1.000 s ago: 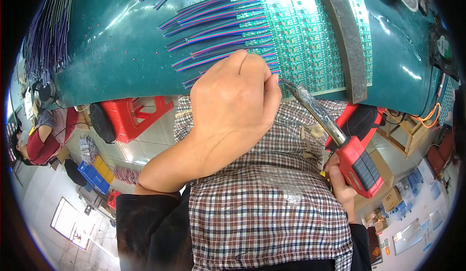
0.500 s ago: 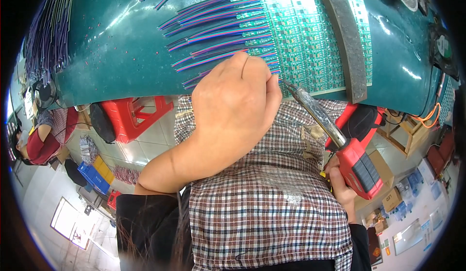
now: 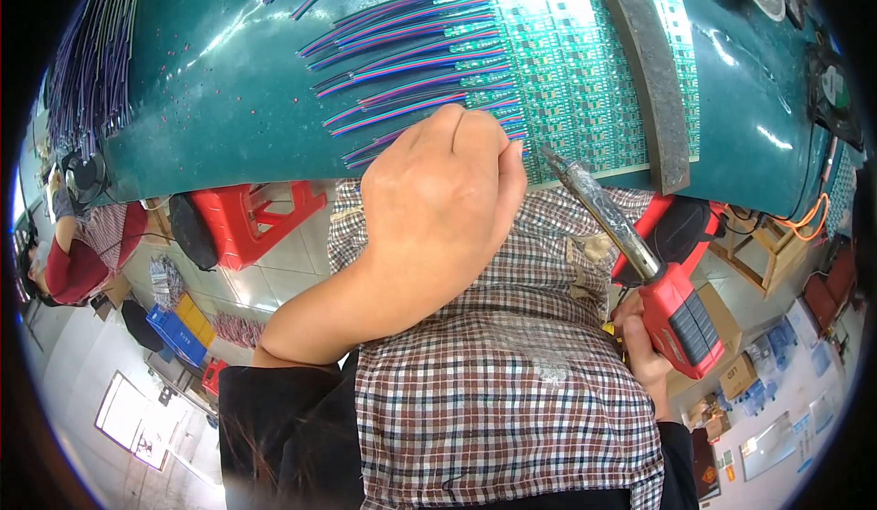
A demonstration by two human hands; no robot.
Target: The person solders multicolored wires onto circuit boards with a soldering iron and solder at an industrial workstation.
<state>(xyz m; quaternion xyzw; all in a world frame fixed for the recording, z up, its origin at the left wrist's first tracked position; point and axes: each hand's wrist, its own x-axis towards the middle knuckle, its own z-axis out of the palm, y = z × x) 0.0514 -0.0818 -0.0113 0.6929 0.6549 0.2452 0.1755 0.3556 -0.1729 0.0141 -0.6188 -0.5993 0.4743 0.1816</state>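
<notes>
My left hand (image 3: 440,186) is closed above the near left corner of a green circuit board panel (image 3: 585,81). Its thumb lies beside the curled fingers, and whatever they pinch is hidden under the hand. Bundles of thin blue, red and black wires (image 3: 402,49) run leftward from the panel's left side in rows, the nearest ones partly under this hand. My right hand (image 3: 645,353) is wrapped round the red handle of a soldering iron (image 3: 681,318). The iron's tip hovers over the panel's near edge, just right of my left thumb, and looks apart from it.
A dark metal bar (image 3: 647,72) lies across the panel's right part. More wires (image 3: 96,63) hang at the table's left end. A small fan (image 3: 833,88) stands far right. Red stools (image 3: 251,222) stand below the table edge, and another person (image 3: 78,254) sits at left.
The soldering iron's tip has shifted slightly right, away from my left thumb. My left hand has barely moved. The other person's arm at left has moved up toward the table.
</notes>
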